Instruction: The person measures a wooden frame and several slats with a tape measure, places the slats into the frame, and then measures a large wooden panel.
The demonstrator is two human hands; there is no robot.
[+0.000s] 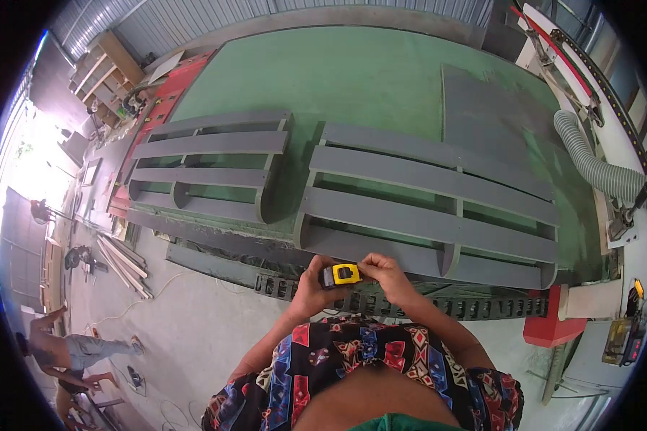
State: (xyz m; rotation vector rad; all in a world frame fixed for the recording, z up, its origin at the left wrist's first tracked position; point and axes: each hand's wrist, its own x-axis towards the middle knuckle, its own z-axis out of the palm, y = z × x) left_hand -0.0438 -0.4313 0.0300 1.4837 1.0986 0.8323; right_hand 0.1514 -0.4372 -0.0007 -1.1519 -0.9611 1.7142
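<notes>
Yellow boxy tape measure [346, 274] sits clamped by fingers [365, 265] of left hand [313, 282] and right hand [382, 272], near grey slats [424, 223].

Left hand [315, 281] curled; right hand [382, 273] pinching.

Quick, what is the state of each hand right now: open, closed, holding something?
Left hand: closed around the yellow tape measure.
Right hand: closed, fingers pinching the same tape measure from the other side.
</notes>
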